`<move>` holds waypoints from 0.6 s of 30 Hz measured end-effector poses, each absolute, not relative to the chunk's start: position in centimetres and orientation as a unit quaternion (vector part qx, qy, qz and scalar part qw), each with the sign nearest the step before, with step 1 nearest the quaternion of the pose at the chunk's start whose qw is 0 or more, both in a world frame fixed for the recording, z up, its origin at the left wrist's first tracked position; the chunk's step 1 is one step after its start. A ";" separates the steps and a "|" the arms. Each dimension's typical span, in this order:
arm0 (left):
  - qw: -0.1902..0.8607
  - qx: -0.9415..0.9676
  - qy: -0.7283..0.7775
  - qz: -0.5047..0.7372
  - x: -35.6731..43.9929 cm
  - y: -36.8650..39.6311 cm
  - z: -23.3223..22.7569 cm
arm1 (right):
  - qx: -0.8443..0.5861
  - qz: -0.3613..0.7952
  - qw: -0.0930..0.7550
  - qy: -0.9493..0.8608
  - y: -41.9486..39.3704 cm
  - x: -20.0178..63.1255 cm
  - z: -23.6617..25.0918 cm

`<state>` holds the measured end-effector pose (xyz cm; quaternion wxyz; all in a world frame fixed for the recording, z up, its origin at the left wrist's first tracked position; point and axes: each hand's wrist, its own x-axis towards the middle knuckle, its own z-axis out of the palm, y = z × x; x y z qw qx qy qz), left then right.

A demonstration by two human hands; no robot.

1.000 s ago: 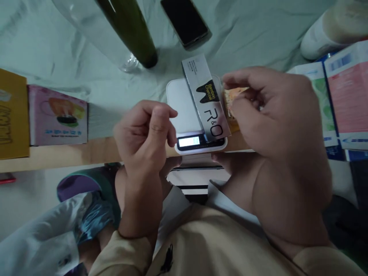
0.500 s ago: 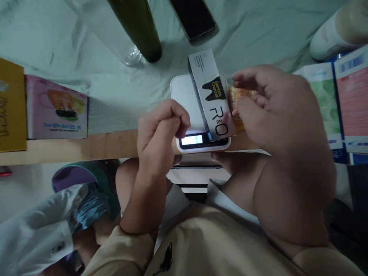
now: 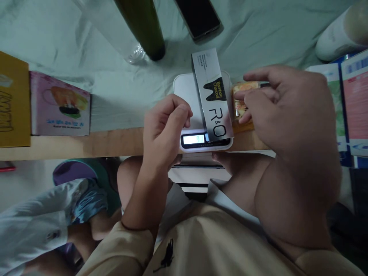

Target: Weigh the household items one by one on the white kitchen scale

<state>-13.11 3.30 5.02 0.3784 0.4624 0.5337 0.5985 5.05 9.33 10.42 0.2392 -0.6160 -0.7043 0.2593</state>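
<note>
A white digital kitchen scale (image 3: 188, 90) with a lit display lies at the table's front edge. Across its plate, slanted, rests a white-and-black "Bamboo Charcoal" toothpaste box (image 3: 213, 97), reaching down over part of the control panel. My left hand (image 3: 166, 128) hovers at the scale's left side, fingers curled in with the thumb against them and nothing visible inside. On the right, my right hand (image 3: 287, 107) has its fingers apart over a small yellow-orange packet (image 3: 241, 103) beside the scale. The hand partly covers that packet, and I see no grip on it.
Behind the scale lie a green bottle (image 3: 143, 30), a clear bottle (image 3: 120, 34) and a phone (image 3: 199, 19). A pink box (image 3: 60, 107) and a yellow box (image 3: 13, 103) stand left; cartons (image 3: 356, 99) and a white bottle (image 3: 339, 36) right. Another person (image 3: 43, 222) sits lower left.
My right hand has shifted slightly right and its fingers have spread, uncovering more of the packet. The left hand stays curled near the scale. The whole view has shifted slightly.
</note>
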 end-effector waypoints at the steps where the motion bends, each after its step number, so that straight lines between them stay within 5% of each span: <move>1: 0.379 0.464 0.532 0.598 -13.2 3.3 4.8 | -0.610 0.266 0.241 -0.706 9.3 5.1 10.4; 7: 0.331 0.502 0.562 0.568 -13.4 3.3 4.1 | -0.626 0.253 0.190 -0.713 9.3 4.9 10.2; 13: 0.207 0.581 0.704 0.352 -12.0 2.9 3.9 | -0.606 0.296 0.105 -0.731 9.3 3.6 10.9; 18: 0.222 0.593 0.682 0.366 -11.5 2.8 3.4 | -0.578 0.310 0.089 -0.750 8.9 3.0 11.3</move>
